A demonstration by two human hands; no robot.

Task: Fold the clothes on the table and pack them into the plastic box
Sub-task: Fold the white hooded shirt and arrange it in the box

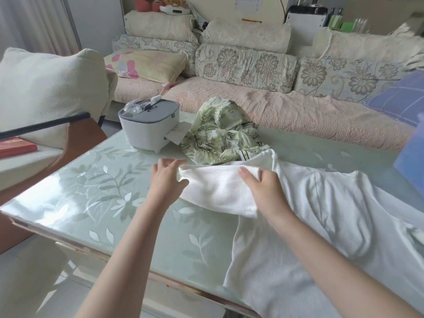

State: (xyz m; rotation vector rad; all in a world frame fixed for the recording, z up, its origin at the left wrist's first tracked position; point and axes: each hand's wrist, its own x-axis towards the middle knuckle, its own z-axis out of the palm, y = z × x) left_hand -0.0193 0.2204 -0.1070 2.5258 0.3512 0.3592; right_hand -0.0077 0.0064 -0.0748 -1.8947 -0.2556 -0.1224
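The table (103, 191) bears a white shirt (321, 214), leafy garment (220, 134), lidded box (146, 131)

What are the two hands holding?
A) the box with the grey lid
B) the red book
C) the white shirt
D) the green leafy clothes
C: the left hand and the right hand both hold a folded-over part of the white shirt; the green leafy clothes lie behind it.

Bright and even throughout, with soft daylight from the left, judging by the sheen. Washed out by white glare on the glossy table (46, 198) near its left corner. Faint, soft-edged shadows only, in the folds of the white shirt (321, 214). Smeared by motion on a blue object (410, 157) at the right edge. Bowed by the wide lens toward the borders, slightly soft on the far shelves (321, 17)
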